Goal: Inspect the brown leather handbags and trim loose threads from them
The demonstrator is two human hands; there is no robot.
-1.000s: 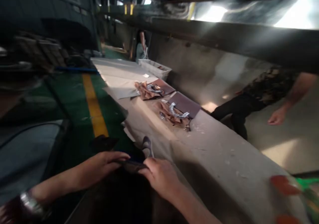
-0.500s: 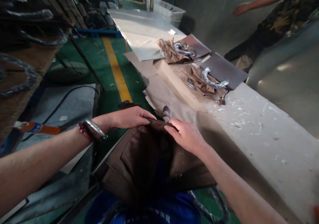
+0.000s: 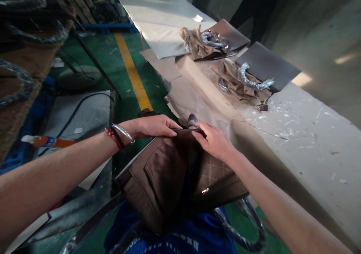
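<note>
A dark brown handbag (image 3: 158, 171) lies over my lap, its cloth lining puffed out and a small metal fitting on its right panel. My left hand (image 3: 159, 127) pinches the bag's far edge between thumb and fingers. Just to the right, my right hand (image 3: 213, 139) grips the same edge, a short gap apart from the left. A plastic-wrapped handle (image 3: 244, 227) hangs at the lower right of the bag. Blue printed cloth (image 3: 180, 233) shows below it. The inside of the bag is mostly in shadow.
On the paper-covered table (image 3: 316, 152) lie two more unfinished bags, a nearer one (image 3: 239, 81) and a farther one (image 3: 205, 43), both with wrapped handles. An orange bottle (image 3: 50, 142) lies at left, near a shelf (image 3: 42, 69) with wrapped handles. Another person (image 3: 259, 5) stands behind the table.
My hands keep their hold on the bag's edge, which now looks straighter. More of the right panel and its metal fitting shows. The view has shifted, and the other person has moved.
</note>
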